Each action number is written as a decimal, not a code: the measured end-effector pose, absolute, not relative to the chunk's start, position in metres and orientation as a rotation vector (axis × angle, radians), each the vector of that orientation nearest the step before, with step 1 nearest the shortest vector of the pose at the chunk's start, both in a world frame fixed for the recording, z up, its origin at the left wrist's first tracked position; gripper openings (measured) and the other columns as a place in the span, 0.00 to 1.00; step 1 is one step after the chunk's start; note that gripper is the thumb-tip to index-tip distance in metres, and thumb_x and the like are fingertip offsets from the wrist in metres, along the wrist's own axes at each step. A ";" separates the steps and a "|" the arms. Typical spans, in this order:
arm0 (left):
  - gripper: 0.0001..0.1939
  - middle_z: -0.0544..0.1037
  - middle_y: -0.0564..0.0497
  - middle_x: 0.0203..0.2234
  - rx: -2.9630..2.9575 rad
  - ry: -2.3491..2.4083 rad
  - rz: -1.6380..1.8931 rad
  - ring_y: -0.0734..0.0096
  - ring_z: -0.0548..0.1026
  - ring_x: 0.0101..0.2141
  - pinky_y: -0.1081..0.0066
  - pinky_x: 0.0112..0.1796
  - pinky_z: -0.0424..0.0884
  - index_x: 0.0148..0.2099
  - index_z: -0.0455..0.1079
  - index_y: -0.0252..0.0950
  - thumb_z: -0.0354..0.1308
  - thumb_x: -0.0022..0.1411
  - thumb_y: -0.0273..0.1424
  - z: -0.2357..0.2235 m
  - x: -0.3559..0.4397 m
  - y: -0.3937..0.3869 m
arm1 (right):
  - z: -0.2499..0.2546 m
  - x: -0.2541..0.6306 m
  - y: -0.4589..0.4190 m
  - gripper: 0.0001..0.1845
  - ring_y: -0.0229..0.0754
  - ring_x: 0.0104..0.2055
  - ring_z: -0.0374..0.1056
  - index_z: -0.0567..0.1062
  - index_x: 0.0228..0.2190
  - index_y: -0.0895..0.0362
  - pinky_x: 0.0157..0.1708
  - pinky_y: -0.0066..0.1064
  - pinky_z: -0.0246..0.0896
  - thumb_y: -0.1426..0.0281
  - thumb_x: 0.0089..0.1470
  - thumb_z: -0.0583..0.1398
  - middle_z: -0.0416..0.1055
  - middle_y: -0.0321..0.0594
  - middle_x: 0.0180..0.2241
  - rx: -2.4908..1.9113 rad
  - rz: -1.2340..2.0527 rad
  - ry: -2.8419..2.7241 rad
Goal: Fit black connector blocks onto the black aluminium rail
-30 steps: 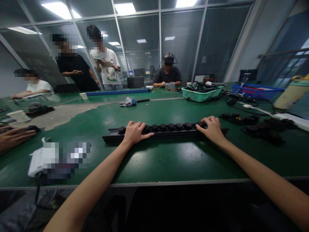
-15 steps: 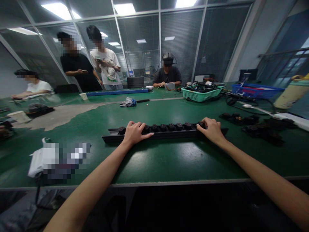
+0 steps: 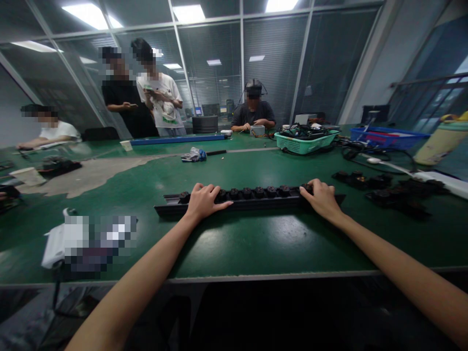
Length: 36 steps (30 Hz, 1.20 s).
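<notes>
A long black strip [image 3: 252,207] with a row of several round black sockets lies across the green table in front of me. My left hand [image 3: 206,201] lies over its left part, fingers spread across the sockets. My right hand [image 3: 320,197] sits on its right part, fingers curled over the last socket. Both hands press on the strip and hide some of its sockets and its edge.
Similar black socket strips [image 3: 382,197] lie to the right. Farther off are a green basket [image 3: 306,144] of cables and a blue crate [image 3: 387,138]. A co-worker [image 3: 253,114] sits at the far side. A pixelated white object [image 3: 87,243] lies front left.
My right hand has shifted slightly to the right along the strip. A co-worker's hand at the left edge has drawn back, and a standing person in black has moved right.
</notes>
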<state>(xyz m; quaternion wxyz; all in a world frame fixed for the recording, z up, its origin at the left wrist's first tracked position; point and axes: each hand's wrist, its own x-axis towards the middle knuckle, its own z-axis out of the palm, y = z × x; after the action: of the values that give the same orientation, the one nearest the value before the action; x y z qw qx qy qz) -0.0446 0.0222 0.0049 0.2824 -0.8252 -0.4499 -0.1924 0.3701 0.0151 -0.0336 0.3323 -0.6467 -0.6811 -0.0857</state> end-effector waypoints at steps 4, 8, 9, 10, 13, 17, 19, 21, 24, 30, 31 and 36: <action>0.34 0.77 0.43 0.33 -2.211 -1.201 -0.509 0.60 0.72 0.32 0.58 0.43 0.61 0.41 0.74 0.36 0.45 0.62 0.61 0.005 -0.045 0.022 | -0.033 0.370 0.014 0.21 0.54 0.40 0.66 0.66 0.37 0.56 0.45 0.46 0.53 0.51 0.58 0.50 0.72 0.50 0.37 -1.696 -0.192 -1.767; 0.34 0.77 0.43 0.32 -2.193 -1.200 -0.495 0.60 0.72 0.31 0.58 0.43 0.61 0.41 0.74 0.36 0.45 0.62 0.61 0.005 -0.044 0.022 | -0.032 0.369 0.014 0.20 0.55 0.43 0.67 0.66 0.37 0.56 0.46 0.45 0.53 0.53 0.58 0.50 0.72 0.51 0.38 -1.710 -0.177 -1.749; 0.34 0.77 0.43 0.33 -2.188 -1.197 -0.491 0.61 0.73 0.31 0.59 0.43 0.61 0.41 0.73 0.35 0.45 0.62 0.61 0.006 -0.044 0.022 | -0.031 0.368 0.014 0.19 0.55 0.44 0.67 0.66 0.37 0.56 0.47 0.45 0.53 0.53 0.58 0.50 0.72 0.52 0.38 -1.714 -0.171 -1.746; 0.34 0.77 0.44 0.33 -2.185 -1.195 -0.488 0.61 0.73 0.31 0.59 0.43 0.61 0.41 0.73 0.35 0.45 0.62 0.61 0.005 -0.044 0.022 | -0.031 0.368 0.014 0.19 0.55 0.44 0.67 0.66 0.37 0.57 0.47 0.45 0.53 0.53 0.58 0.50 0.72 0.52 0.39 -1.716 -0.163 -1.747; 0.34 0.77 0.44 0.32 -2.184 -1.193 -0.487 0.61 0.73 0.31 0.59 0.43 0.61 0.41 0.73 0.36 0.45 0.62 0.61 0.005 -0.044 0.022 | -0.029 0.368 0.013 0.19 0.55 0.44 0.67 0.65 0.37 0.57 0.47 0.45 0.53 0.53 0.58 0.51 0.72 0.51 0.39 -1.723 -0.137 -1.750; 0.34 0.77 0.44 0.32 -2.183 -1.195 -0.493 0.61 0.72 0.31 0.59 0.43 0.61 0.41 0.74 0.36 0.45 0.62 0.61 0.005 -0.043 0.023 | -0.029 0.369 0.012 0.19 0.55 0.44 0.66 0.65 0.37 0.57 0.47 0.45 0.53 0.53 0.58 0.51 0.72 0.52 0.39 -1.734 -0.128 -1.754; 0.34 0.77 0.44 0.32 -2.188 -1.193 -0.490 0.61 0.72 0.31 0.59 0.43 0.61 0.41 0.73 0.35 0.45 0.62 0.61 0.005 -0.043 0.023 | -0.029 0.370 0.012 0.19 0.55 0.44 0.66 0.65 0.37 0.57 0.47 0.45 0.54 0.53 0.58 0.51 0.72 0.52 0.39 -1.733 -0.127 -1.757; 0.34 0.77 0.44 0.32 -2.193 -1.195 -0.493 0.61 0.72 0.31 0.59 0.43 0.61 0.41 0.73 0.35 0.45 0.62 0.61 0.005 -0.043 0.023 | -0.029 0.370 0.012 0.19 0.55 0.44 0.66 0.65 0.37 0.56 0.47 0.45 0.54 0.53 0.58 0.51 0.72 0.52 0.39 -1.731 -0.129 -1.753; 0.34 0.77 0.44 0.32 -2.197 -1.196 -0.501 0.61 0.72 0.31 0.59 0.43 0.61 0.41 0.74 0.35 0.46 0.62 0.61 0.005 -0.044 0.023 | -0.029 0.370 0.012 0.18 0.55 0.44 0.66 0.65 0.37 0.56 0.47 0.45 0.55 0.54 0.58 0.51 0.72 0.52 0.39 -1.731 -0.135 -1.750; 0.34 0.77 0.43 0.33 -2.192 -1.186 -0.505 0.61 0.73 0.32 0.59 0.42 0.61 0.41 0.74 0.35 0.46 0.62 0.61 0.005 -0.043 0.023 | -0.028 0.369 0.011 0.18 0.55 0.43 0.65 0.66 0.37 0.56 0.45 0.45 0.56 0.54 0.58 0.51 0.71 0.52 0.39 -1.734 -0.142 -1.748; 0.34 0.77 0.44 0.32 -2.188 -1.186 -0.500 0.61 0.73 0.32 0.59 0.42 0.61 0.41 0.73 0.35 0.46 0.62 0.61 0.005 -0.043 0.023 | -0.028 0.368 0.011 0.18 0.55 0.43 0.65 0.66 0.37 0.56 0.45 0.45 0.56 0.54 0.58 0.51 0.71 0.52 0.39 -1.734 -0.139 -1.748; 0.34 0.77 0.44 0.32 -2.186 -1.187 -0.498 0.61 0.72 0.31 0.59 0.42 0.61 0.41 0.74 0.36 0.45 0.62 0.61 0.005 -0.043 0.023 | -0.028 0.369 0.012 0.17 0.54 0.42 0.65 0.65 0.36 0.55 0.44 0.44 0.58 0.54 0.57 0.52 0.70 0.51 0.38 -1.735 -0.143 -1.735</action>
<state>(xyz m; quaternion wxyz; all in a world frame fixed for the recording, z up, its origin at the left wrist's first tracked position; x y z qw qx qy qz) -0.0433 0.0225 0.0051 0.2977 -0.8227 -0.4466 -0.1873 0.3691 0.0120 -0.0278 0.3354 -0.6651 -0.6649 -0.0547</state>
